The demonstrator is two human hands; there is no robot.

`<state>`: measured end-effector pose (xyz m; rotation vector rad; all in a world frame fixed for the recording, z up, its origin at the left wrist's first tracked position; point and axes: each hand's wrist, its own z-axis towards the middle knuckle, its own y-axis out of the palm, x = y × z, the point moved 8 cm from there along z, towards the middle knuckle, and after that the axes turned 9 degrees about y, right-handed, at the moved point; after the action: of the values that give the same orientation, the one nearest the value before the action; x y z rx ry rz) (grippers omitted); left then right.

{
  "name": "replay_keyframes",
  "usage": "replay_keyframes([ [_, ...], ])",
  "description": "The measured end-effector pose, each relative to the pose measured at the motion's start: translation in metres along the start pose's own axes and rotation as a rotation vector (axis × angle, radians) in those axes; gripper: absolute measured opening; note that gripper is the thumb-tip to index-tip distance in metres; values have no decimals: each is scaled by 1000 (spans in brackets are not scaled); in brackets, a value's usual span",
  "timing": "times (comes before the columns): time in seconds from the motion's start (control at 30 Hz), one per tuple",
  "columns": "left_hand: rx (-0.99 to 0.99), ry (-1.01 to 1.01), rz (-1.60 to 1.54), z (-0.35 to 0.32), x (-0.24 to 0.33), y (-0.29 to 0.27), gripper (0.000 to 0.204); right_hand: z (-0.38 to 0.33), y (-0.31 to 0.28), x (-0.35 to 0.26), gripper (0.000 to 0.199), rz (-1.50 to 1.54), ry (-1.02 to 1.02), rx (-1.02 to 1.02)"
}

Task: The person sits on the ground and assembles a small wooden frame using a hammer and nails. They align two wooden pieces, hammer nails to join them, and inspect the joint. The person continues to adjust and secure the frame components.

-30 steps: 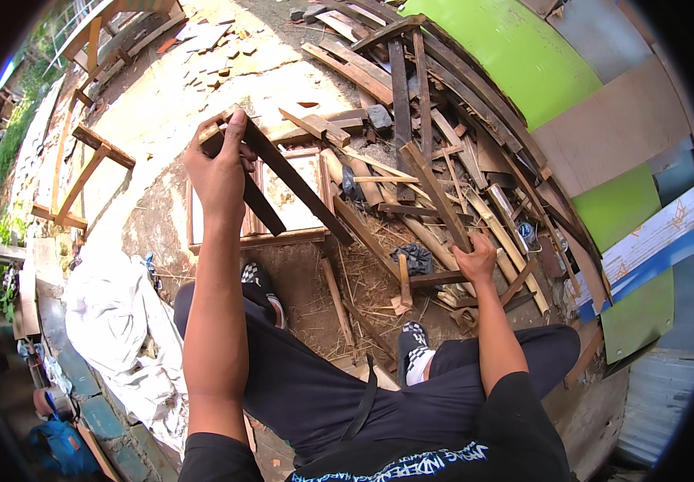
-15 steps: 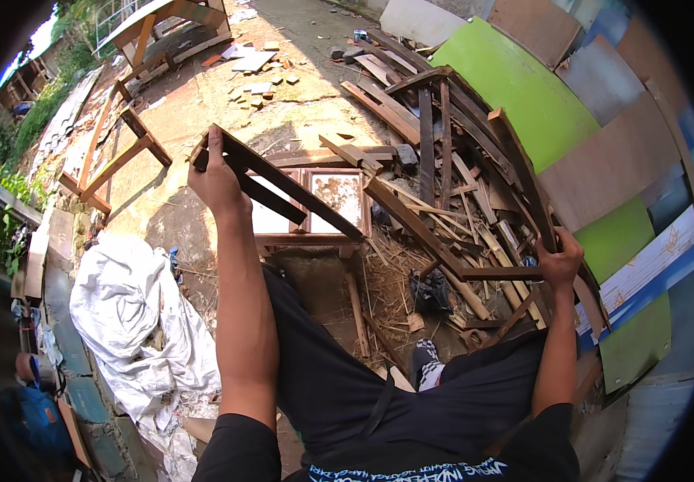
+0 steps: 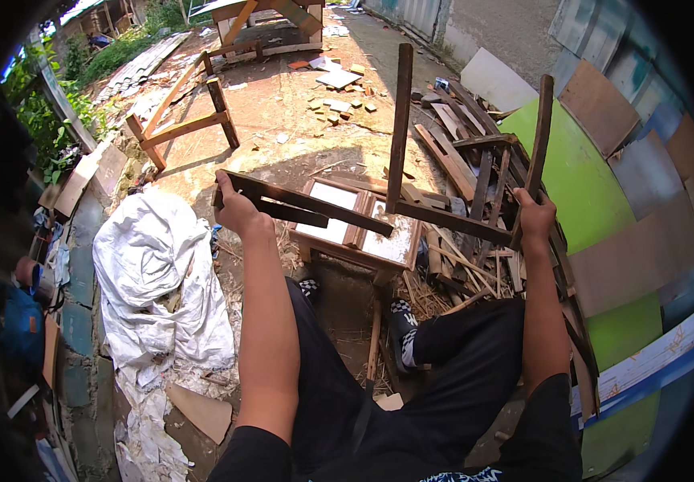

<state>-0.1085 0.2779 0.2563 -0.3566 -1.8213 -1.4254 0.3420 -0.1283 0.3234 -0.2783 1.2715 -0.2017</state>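
My left hand (image 3: 242, 212) is closed on one end of a dark wooden frame piece (image 3: 315, 202), whose two slats point right and away from the grip. My right hand (image 3: 535, 215) grips a U-shaped wooden frame (image 3: 453, 223) near its lower right corner, the two uprights pointing up. Below and between them stands a low brown wooden piece with two white panels (image 3: 355, 255). The left piece overlaps it in view; whether they touch, I cannot tell.
A heap of scrap wood (image 3: 483, 181) lies to the right, beside leaning green and brown boards (image 3: 567, 165). At left are a crumpled white sheet (image 3: 158, 273) and a standing wooden frame (image 3: 182, 132). Small wood and tile bits (image 3: 337, 79) litter the ground ahead.
The right-hand frame has swung up, its uprights now pointing upward. The left-hand piece is tilted less steeply. The view has shifted, showing more ground ahead and both my feet.
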Motion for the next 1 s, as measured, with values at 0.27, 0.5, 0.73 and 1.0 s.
replay_keyframes([
  [0.27, 2, 153, 56, 50, 49, -45, 31, -49, 247, 73, 31, -78, 290, -441],
  [0.5, -61, 207, 117, 87, 62, -54, 44, -67, 314, 151, 57, -254, 437, -694],
  [0.73, -133, 146, 98, 100, 35, -35, 43, -63, 313, 201, 81, -427, 428, -869],
  [1.0, -171, 25, 42, 87, 0, 1, 35, -35, 290, 92, 57, -351, 45, -673],
])
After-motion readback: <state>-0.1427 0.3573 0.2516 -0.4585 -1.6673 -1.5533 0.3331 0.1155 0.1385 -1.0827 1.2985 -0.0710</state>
